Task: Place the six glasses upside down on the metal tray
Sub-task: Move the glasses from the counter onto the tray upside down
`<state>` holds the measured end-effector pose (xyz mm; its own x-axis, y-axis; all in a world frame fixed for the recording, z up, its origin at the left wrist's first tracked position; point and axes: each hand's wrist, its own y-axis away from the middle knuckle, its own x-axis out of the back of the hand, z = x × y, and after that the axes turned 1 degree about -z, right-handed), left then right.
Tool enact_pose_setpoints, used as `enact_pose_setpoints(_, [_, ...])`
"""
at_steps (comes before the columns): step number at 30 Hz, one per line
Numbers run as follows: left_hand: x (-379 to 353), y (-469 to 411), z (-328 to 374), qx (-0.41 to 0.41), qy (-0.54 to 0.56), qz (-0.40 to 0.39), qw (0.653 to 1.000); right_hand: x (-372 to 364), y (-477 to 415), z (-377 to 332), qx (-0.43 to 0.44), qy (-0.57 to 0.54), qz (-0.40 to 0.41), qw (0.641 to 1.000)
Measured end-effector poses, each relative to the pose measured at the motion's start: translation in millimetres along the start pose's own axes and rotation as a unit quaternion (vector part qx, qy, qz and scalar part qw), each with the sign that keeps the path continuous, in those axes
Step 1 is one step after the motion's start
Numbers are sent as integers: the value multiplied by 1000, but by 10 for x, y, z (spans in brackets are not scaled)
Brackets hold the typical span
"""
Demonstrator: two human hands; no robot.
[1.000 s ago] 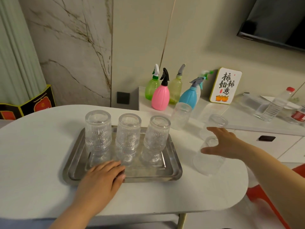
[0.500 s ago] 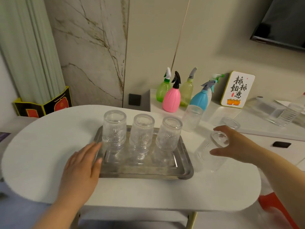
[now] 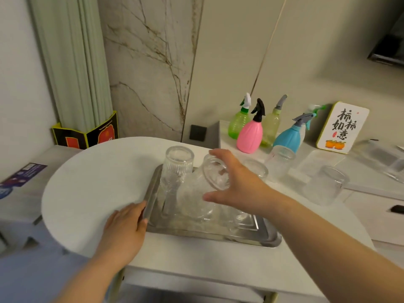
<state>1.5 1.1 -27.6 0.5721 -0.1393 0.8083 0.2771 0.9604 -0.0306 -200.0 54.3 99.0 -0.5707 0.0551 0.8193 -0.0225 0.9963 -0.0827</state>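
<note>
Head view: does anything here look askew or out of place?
One glass is tilted over the metal tray, held by the right hand, not yet standing. The left hand rests on the tray's left rim. Nothing looks spilled or broken.

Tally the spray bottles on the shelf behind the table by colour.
Green plastic spray bottle: 1
Pink plastic spray bottle: 1
Pale yellow plastic spray bottle: 1
Blue plastic spray bottle: 1
Whitish spray bottle, mostly hidden behind the blue: 1
Total: 5
</note>
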Motion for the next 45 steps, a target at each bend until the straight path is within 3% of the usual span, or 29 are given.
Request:
enact_pose_setpoints(10, [-7,-7,-104,-31,-49,-42,997,-476,-343,-151,20,63,-96,993])
enact_pose_setpoints(20, [-10,32,-90,-33,-78,-52,995,-510,-386,-102,24,49,-99,994])
enact_pose_setpoints(23, [-6,65,-42,-32,-70,-39,996,-353,-314,-46,30,22,-66,997])
enact_pose_setpoints(28, [-15,97,16,-34,-37,-14,999,40,-145,193,32,52,59,996])
enact_pose_setpoints(35, [-50,148,235,-70,22,30,997,656,-98,925,-103,55,241,963])
enact_pose_setpoints(40, [-128,76,318,-67,60,60,994,895,-292,1483,-248,70,226,939])
enact_pose_setpoints(45, [-179,-8,290,-61,49,53,996,879,-562,1797,-293,74,204,931])
